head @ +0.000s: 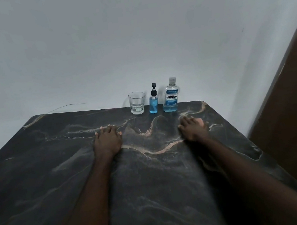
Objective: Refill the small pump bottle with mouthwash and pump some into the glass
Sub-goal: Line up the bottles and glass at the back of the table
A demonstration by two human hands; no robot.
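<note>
**Just ahead of the left hand (107,139) and right hand (193,128): glass (137,103), pump bottle (153,105), mouthwash bottle (170,97)**

Both hands lie palm-down on the dark, veined table (62,181) and hold nothing. The left hand's fingers are straight and close together. The right hand's fingers are straight and a little spread.

Beyond the fingertips, three things stand upright in a row at the table's far edge, against the pale wall (114,40). Neither hand touches them. The clear glass stands ahead of the gap between the hands, somewhat nearer the left one. Just beside it, toward the right hand, is the small pump bottle, with its black pump head on and blue liquid inside. Next to that, ahead of the right hand and slightly inward of it, stands the larger mouthwash bottle. Its cap is on and blue liquid sits low in its base.

A brown panel (296,110) rises out past the right hand.
</note>
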